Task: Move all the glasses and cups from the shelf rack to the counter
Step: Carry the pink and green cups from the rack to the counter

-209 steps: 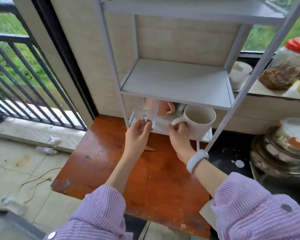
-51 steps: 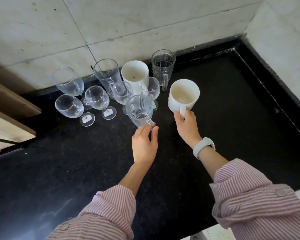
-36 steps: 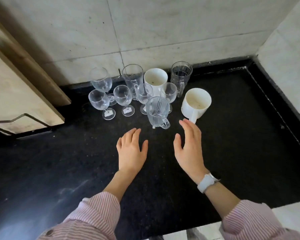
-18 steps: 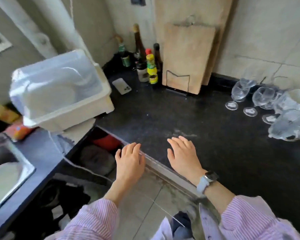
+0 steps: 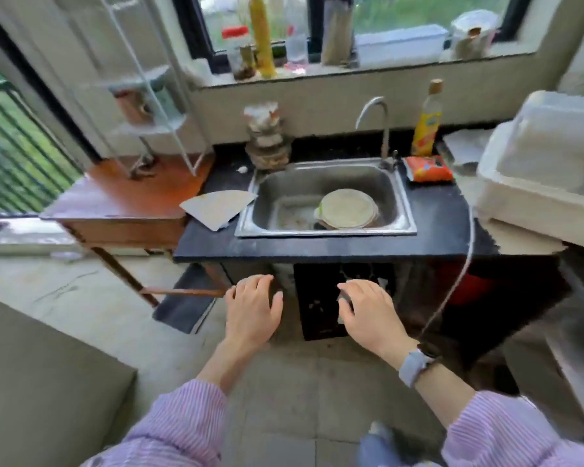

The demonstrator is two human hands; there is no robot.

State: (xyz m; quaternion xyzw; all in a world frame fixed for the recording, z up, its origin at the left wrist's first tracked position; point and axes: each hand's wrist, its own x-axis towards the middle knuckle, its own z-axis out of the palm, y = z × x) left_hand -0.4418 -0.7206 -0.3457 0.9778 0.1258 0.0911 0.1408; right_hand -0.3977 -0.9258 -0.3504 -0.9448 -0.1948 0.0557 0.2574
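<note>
A black table [image 5: 432, 217] runs across the middle of the frame, with a steel sink [image 5: 402, 197] sunk into it and a curved tap [image 5: 375, 116] rising behind the basin. One stack of round plates [image 5: 348, 208] lies in the sink. At centre left a brown wooden side table [image 5: 115, 200] butts against the black one, and a pale sheet of paper [image 5: 216, 205] lies across the join.

The white shelf rack [image 5: 149, 96] stands on the wooden table in the upper left of the frame. One brownish cup [image 5: 132, 104] shows on a middle shelf of the rack; blur hides whether more sit there.

Behind the sink stands one stack of bowls [image 5: 267, 143]. To its right are one yellow bottle [image 5: 425, 123] and one orange packet [image 5: 427, 168]. A white lidded bin [image 5: 540, 176] fills the right edge. The windowsill [image 5: 351, 67] along the top carries several bottles and jars, too smeared to count. A dark railing [image 5: 11, 156] crosses the left edge with greenery behind it. The floor below is pale grey tile, with one dark mat [image 5: 182, 305] under the table edge.

Both hands hover empty at lower centre, in front of the table. The left hand [image 5: 252, 311] has its fingers loosely spread, palm down. The right hand [image 5: 373, 315] is likewise spread and flat, with a pale watch [image 5: 413, 365] on its wrist. Both sleeves are of striped lilac cloth.
</note>
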